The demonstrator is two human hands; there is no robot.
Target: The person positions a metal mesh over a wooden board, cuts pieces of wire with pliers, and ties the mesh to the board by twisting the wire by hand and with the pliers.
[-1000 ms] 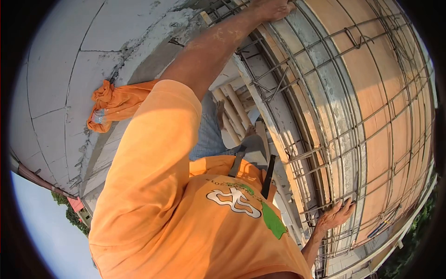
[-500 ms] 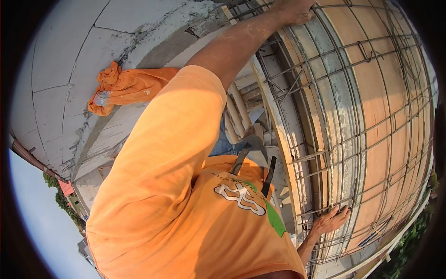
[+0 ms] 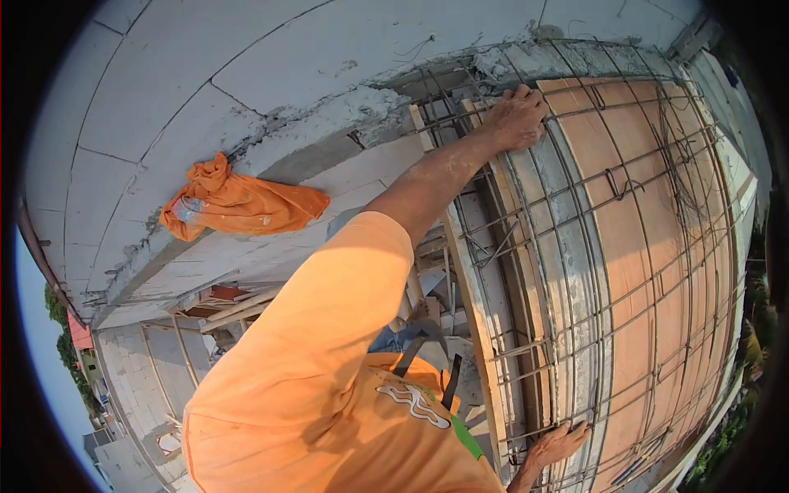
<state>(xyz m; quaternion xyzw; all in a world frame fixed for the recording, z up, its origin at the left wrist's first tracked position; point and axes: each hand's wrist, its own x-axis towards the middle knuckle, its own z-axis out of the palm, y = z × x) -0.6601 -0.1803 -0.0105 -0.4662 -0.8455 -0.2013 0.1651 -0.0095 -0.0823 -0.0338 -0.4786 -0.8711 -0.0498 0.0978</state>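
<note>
My left hand (image 3: 518,119) reaches to the upper middle, its fingers curled over a steel reinforcing bar (image 3: 583,214) at the top end of a rebar mesh. Its palm and thumb are mostly hidden. At the lower right, my right hand (image 3: 560,444) rests on the same mesh near its bars, fingers stretched and slightly apart. Under the mesh lie plywood sheets (image 3: 649,329) and a grey concrete-stained strip (image 3: 567,238). Long timber boards (image 3: 477,329) edge the narrow trough that runs alongside, with bent bars inside it.
An orange cloth (image 3: 246,201) lies on the ledge of the grey block wall (image 3: 189,90). Loose tie wire (image 3: 682,164) and thin rods (image 3: 637,464) lie over the plywood. Poles (image 3: 246,308) and a lower level show beneath me. Bar ends stick out along the trough.
The view has swung so more of the wall and the mesh's upper end shows. Both hands stay at the rebar, and appear lower and further left; my right fingers look less extended.
</note>
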